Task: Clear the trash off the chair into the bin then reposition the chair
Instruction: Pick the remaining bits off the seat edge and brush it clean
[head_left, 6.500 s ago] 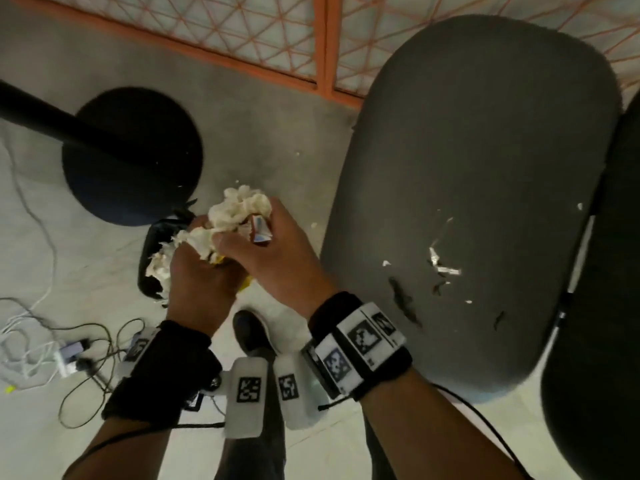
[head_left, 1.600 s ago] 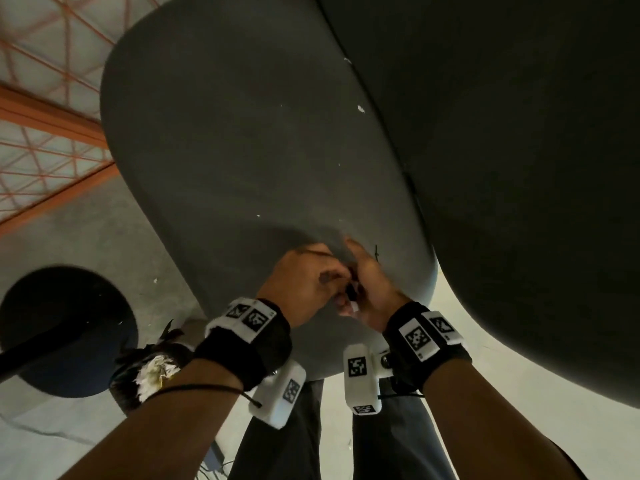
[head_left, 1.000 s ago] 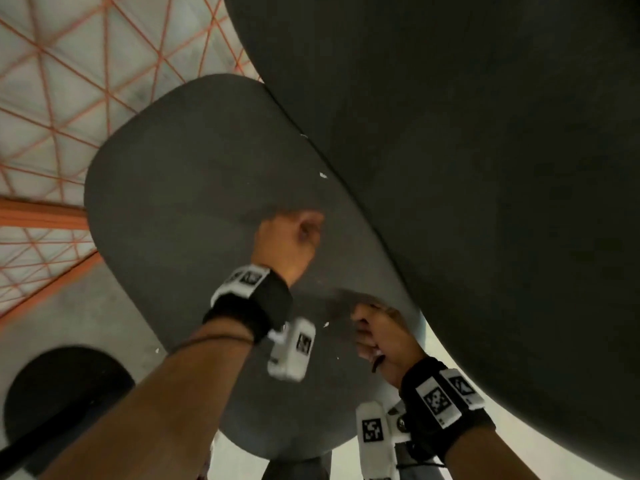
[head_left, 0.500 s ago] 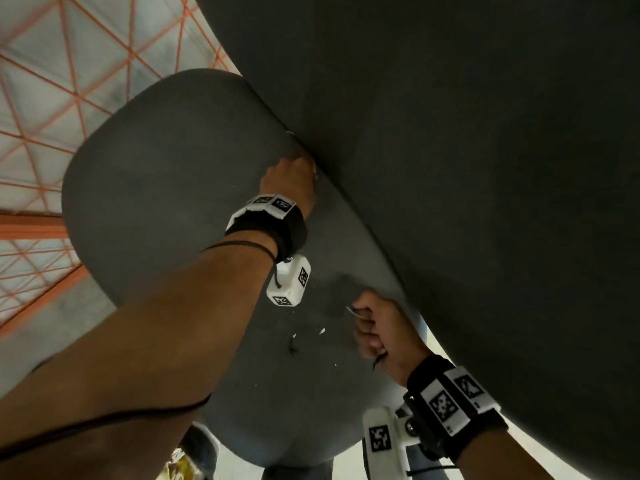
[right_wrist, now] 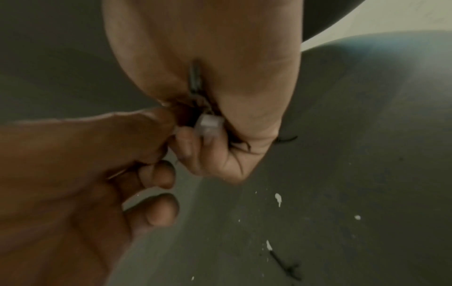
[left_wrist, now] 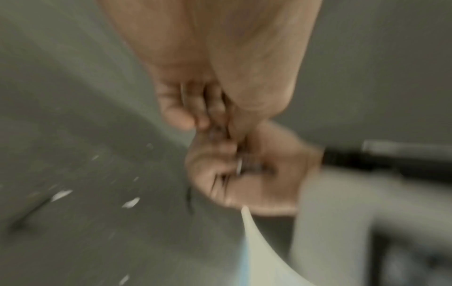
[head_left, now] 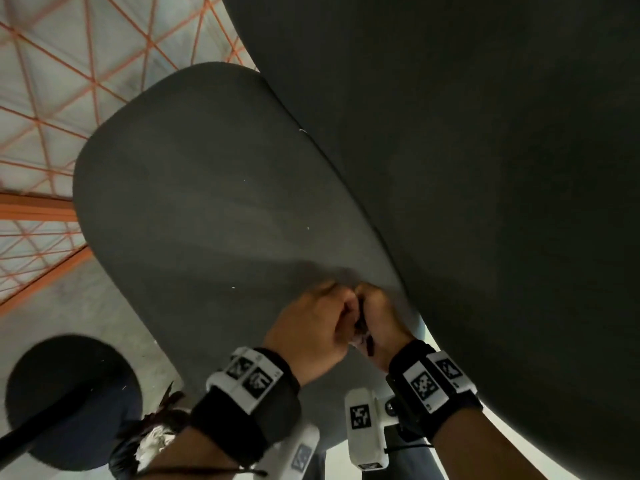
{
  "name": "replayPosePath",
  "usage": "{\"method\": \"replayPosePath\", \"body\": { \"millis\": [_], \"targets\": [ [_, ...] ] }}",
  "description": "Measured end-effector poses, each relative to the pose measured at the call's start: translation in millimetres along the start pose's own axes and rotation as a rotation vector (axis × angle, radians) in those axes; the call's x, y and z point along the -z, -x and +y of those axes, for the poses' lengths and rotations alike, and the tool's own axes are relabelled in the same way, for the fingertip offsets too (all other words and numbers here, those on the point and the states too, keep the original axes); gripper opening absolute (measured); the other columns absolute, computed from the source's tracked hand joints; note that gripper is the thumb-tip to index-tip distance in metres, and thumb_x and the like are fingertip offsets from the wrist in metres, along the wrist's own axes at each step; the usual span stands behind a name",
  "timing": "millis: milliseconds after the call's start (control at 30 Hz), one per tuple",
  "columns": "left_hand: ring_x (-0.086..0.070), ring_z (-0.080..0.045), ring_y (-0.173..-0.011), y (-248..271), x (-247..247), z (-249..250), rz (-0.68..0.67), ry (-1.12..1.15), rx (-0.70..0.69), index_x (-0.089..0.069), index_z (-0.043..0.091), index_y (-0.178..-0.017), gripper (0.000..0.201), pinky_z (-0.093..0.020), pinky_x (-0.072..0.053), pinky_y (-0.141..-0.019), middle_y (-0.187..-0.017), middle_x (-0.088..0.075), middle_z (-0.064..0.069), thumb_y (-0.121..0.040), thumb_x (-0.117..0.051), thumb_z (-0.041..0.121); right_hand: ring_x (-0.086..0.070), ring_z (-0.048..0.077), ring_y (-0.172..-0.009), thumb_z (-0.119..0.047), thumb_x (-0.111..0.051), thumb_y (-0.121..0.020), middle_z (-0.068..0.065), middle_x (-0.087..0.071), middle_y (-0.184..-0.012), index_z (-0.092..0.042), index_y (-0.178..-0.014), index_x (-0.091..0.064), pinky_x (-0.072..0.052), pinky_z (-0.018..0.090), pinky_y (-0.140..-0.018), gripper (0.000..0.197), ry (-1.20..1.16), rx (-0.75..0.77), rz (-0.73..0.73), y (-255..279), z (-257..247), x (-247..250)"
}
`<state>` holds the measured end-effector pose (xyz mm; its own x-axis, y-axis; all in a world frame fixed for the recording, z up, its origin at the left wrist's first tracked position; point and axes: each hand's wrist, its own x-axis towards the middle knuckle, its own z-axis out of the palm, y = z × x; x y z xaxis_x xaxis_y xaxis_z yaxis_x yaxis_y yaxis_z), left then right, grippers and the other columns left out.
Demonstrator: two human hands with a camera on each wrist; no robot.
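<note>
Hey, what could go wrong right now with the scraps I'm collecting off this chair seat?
1. The right hand grips a white scrap and dark strands loosely; bits sticking out may drop as the left hand pinches more in.
2. White flecks lying on the chair seat could be missed.
3. The bin sits low to the left, so carrying may spill.

Chair seat (head_left: pixel 207 209): grey, rounded, fabric-covered pad; dark backrest (head_left: pixel 485 168) rising at its far edge. Surface dotted with small white paper flecks (right_wrist: pixel 278 198) and one thin dark strand (right_wrist: pixel 285 264). Trash scraps (right_wrist: pixel 209 123): small whitish piece with dark wiry bits, gathered above the seat's near corner. Bin (head_left: pixel 152 441): black-lined, on the floor left of the seat, crumpled white paper showing inside, partly hidden
</note>
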<state>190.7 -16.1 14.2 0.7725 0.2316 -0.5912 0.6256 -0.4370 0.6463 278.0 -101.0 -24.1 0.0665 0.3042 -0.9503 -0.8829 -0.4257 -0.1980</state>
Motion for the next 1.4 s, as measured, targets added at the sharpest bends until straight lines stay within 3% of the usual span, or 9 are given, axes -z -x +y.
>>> {"method": "replayPosePath", "body": {
  "millis": [133,300,400,467,600,700,967,1233,1400],
  "targets": [
    [-0.052,-0.014,-0.095,-2,-14,-5,0.107,-0.148,0.052,-0.063,0.025,-0.097,0.016,-0.028,-0.042,-0.067,-0.097,-0.051,0.007,-0.091,-0.051,0.032,-0.052,0.014,-0.048,-0.016,-0.033,-0.091,0.003,-0.053,-0.056,-0.013,-0.064,-0.052,-0.039,0.020,-0.041,0.033,-0.026,-0.030,0.060,-1,9,-6],
    [-0.051,-0.014,-0.100,-6,-4,-12,-0.082,-0.040,-0.017,-0.068,0.026,-0.092,0.014,-0.037,-0.051,-0.080,-0.099,-0.050,0.008,-0.083,-0.060,0.033,-0.048,0.013,-0.036,-0.005,-0.034,-0.087,0.003,-0.051,-0.045,-0.010,-0.057,-0.055,-0.034,0.017,-0.036,0.036,-0.101,0.008,0.170,-10,19,-6],
    [-0.056,0.001,-0.098,-14,16,-21,-0.044,0.275,-0.078,-0.073,0.028,-0.107,0.028,-0.011,-0.044,-0.082,-0.109,-0.058,0.011,-0.079,-0.073,0.027,-0.033,0.011,-0.030,-0.008,-0.033,-0.083,0.001,-0.038,-0.043,-0.016,-0.055,-0.048,-0.024,0.015,-0.033,0.032,-0.146,0.013,0.190,-20,10,-4],
    [-0.060,0.004,-0.090,-32,36,-27,0.085,0.362,-0.056,-0.074,0.025,-0.105,0.024,-0.010,-0.044,-0.080,-0.103,-0.064,0.010,-0.081,-0.074,0.023,-0.021,0.007,-0.028,-0.009,-0.030,-0.083,-0.006,-0.026,-0.037,-0.020,-0.054,-0.041,-0.016,0.015,-0.033,0.033,-0.136,0.014,0.164,-23,-1,-2],
    [-0.071,-0.018,-0.097,-98,76,-48,0.502,0.233,0.093,-0.076,0.025,-0.098,0.039,-0.034,-0.054,-0.091,-0.100,-0.076,-0.002,-0.076,-0.046,0.034,-0.015,0.008,-0.031,-0.010,-0.029,-0.077,-0.008,-0.020,-0.038,-0.019,-0.052,-0.039,-0.012,0.016,-0.037,0.028,-0.066,0.016,0.112,-19,-12,0],
    [-0.068,-0.025,-0.104,-147,104,-58,0.624,0.158,0.225,-0.074,0.026,-0.103,0.033,-0.034,-0.052,-0.092,-0.103,-0.075,-0.001,-0.078,-0.053,0.034,-0.013,0.010,-0.033,-0.014,-0.030,-0.076,-0.006,-0.020,-0.040,-0.020,-0.049,-0.031,-0.011,0.017,-0.041,0.028,-0.025,0.014,0.090,-16,-11,1],
    [-0.065,-0.018,-0.095,-193,118,-63,0.641,0.150,0.315,-0.062,0.037,-0.099,0.022,-0.035,-0.053,-0.086,-0.096,-0.066,0.012,-0.078,-0.067,0.036,-0.011,0.009,-0.033,-0.020,-0.032,-0.078,-0.007,-0.017,-0.042,-0.022,-0.049,-0.030,-0.011,0.016,-0.040,0.029,-0.025,-0.069,0.084,-19,7,14],
    [-0.063,-0.033,-0.101,-194,119,-45,0.652,0.071,0.391,-0.068,0.029,-0.096,0.013,-0.039,-0.052,-0.086,-0.110,-0.067,-0.005,-0.086,-0.059,0.030,-0.011,0.010,-0.034,-0.020,-0.033,-0.078,-0.007,-0.017,-0.042,-0.022,-0.049,-0.031,-0.012,0.016,-0.040,0.029,-0.004,-0.074,0.076,-24,0,10],
    [-0.060,-0.037,-0.107,-181,120,-48,0.496,-0.020,0.360,-0.067,0.016,-0.101,0.024,-0.038,-0.048,-0.086,-0.114,-0.066,-0.014,-0.092,-0.050,0.030,-0.012,0.009,-0.033,-0.023,-0.034,-0.081,-0.008,-0.019,-0.041,-0.022,-0.050,-0.033,-0.013,0.016,-0.037,0.030,-0.004,-0.025,0.039,-19,-14,8]
  ]
}}
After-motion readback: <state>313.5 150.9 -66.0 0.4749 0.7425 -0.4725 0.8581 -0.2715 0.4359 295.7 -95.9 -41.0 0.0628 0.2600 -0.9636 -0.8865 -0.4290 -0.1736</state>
